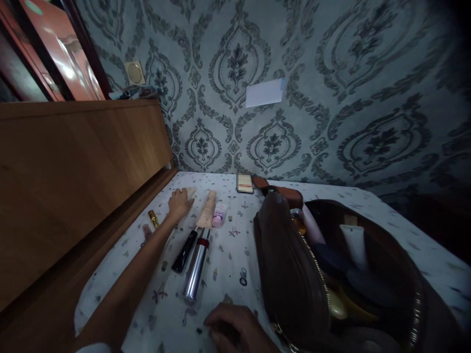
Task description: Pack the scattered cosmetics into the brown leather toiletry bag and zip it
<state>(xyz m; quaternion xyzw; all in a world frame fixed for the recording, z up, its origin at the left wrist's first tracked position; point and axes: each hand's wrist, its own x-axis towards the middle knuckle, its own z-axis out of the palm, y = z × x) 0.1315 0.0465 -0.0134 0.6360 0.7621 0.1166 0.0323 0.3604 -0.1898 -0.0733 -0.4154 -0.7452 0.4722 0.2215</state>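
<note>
one outstretched left hand (180, 203) is over a pale item (190, 192), fingers bent and slightly spread; only a whitish end of it shows beyond the fingertips, and i cannot tell whether they grip it or merely touch it. the right hand (239, 328) is much nearer the body, fingers curled narrowly around a dark hollow; whether anything sits inside i cannot tell. just right of the left hand lies a peach tube (208, 208), long and matte, with a shorter pink-and-lilac tube (220, 214) close beside it. between the two hands, a glossy silver tube (196, 269) with a dark red band near its far end lies lengthwise next to a black-handled tube (185, 251). to the left of the left wrist are a shiny gold tube (153, 219) and a small pinkish bottle (146, 230). just right of the right hand stands a brown bag (290, 260), its gold-toothed zip open, a white tube (353, 242) visible inside. farther out than the left hand and to its right, a pale card (245, 183) lies by the patterned wall (235, 132)
</note>
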